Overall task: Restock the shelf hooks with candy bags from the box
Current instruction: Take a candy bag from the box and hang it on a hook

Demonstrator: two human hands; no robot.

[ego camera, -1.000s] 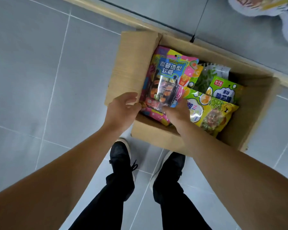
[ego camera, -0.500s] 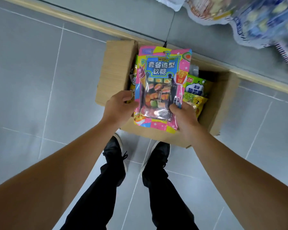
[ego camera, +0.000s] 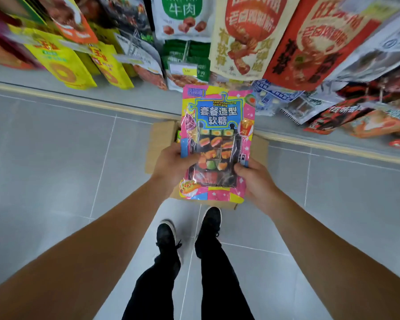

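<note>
A pink and blue candy bag (ego camera: 217,125) with a clear window of sushi-shaped gummies is held upright in front of me. My left hand (ego camera: 171,165) grips its left edge, thumb on the front. My right hand (ego camera: 254,179) grips its lower right edge. Below the bag, the cardboard box (ego camera: 159,142) stands open on the floor, mostly hidden by the bag and my hands; a sliver of a yellow-green bag shows inside at its left.
Hanging snack bags fill the shelf above: yellow ones (ego camera: 62,63) at left, a green and white one (ego camera: 183,17) in the middle, red and cream ones (ego camera: 247,35) at right. My shoes (ego camera: 187,234) stand on grey tile by the shelf base (ego camera: 79,100).
Both hands lifted the candy bag out of the box and up toward the shelf. The view tilted upward, bringing the hanging bags into sight.
</note>
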